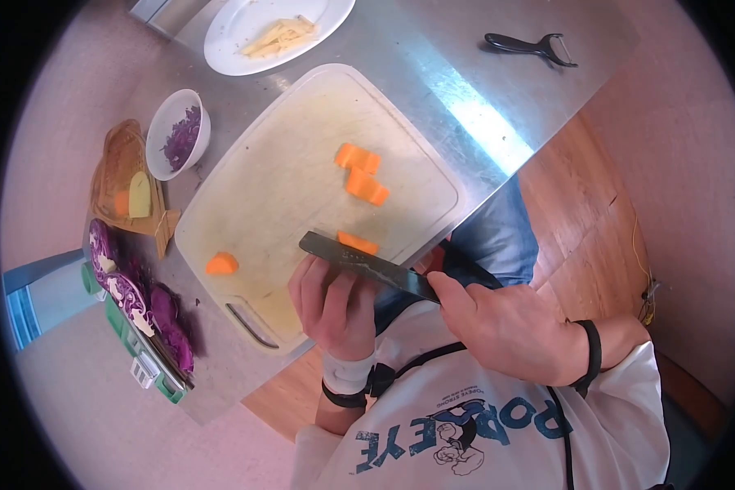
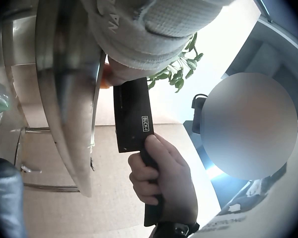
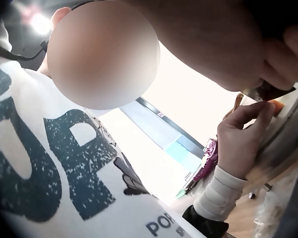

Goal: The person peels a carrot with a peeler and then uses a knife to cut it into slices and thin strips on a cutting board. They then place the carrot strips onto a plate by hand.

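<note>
My right hand point(image 1: 514, 331) grips the handle of a black cleaver point(image 1: 359, 260), whose blade stands edge-down over the near side of the white cutting board point(image 1: 282, 155). Against the flat of that blade my left hand point(image 1: 331, 302) has its fingers bent, holding a carrot piece point(image 3: 277, 105) on the board; the fingers and blade hide part of it. Just beyond the blade shows an orange carrot chunk point(image 1: 358, 242). Two more carrot chunks point(image 1: 367, 187) lie farther up the board, and a carrot end point(image 1: 221, 263) sits at its left.
A white plate point(image 1: 224, 37) with pale strips and a white bowl point(image 1: 157, 139) of shredded purple cabbage stand beyond the board. At left are a wicker basket point(image 1: 106, 184) and cut purple cabbage point(image 1: 165, 318). A black peeler point(image 1: 514, 44) lies far right on the metal table.
</note>
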Motion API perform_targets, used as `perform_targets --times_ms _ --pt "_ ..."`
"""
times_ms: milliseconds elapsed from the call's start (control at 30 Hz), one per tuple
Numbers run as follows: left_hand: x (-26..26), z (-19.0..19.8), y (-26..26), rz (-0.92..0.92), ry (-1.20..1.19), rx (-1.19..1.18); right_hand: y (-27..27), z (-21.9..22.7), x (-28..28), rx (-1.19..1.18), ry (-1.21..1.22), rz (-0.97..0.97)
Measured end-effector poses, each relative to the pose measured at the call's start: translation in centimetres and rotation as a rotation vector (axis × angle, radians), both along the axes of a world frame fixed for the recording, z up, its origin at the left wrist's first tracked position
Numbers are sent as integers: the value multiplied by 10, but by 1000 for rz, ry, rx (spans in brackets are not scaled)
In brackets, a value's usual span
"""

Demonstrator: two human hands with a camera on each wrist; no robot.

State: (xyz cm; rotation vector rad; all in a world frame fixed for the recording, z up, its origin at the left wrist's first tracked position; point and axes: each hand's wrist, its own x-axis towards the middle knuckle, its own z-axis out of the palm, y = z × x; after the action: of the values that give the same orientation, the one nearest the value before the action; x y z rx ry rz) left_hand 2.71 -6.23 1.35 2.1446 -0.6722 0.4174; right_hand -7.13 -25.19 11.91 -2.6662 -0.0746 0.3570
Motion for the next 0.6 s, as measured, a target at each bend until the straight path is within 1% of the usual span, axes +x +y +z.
perform_targets --times_ms 167,233,333,467,533,600 --pt "1 1 0 -14 14 3 0 -3 1 42 12 -18" --pt "1 1 1 -20 16 11 -1 -2 3 58 67 -10" --pt "1 1 0 -25 23 9 -5 2 5 56 79 22" --pt "1 -1 0 -20 19 -4 -4 5 5 41 119 9" --pt "0 -1 0 -20 16 2 -4 -5 7 128 46 5" --pt "0 -1 -1 -11 20 -29 -3 -7 8 107 -2 12"
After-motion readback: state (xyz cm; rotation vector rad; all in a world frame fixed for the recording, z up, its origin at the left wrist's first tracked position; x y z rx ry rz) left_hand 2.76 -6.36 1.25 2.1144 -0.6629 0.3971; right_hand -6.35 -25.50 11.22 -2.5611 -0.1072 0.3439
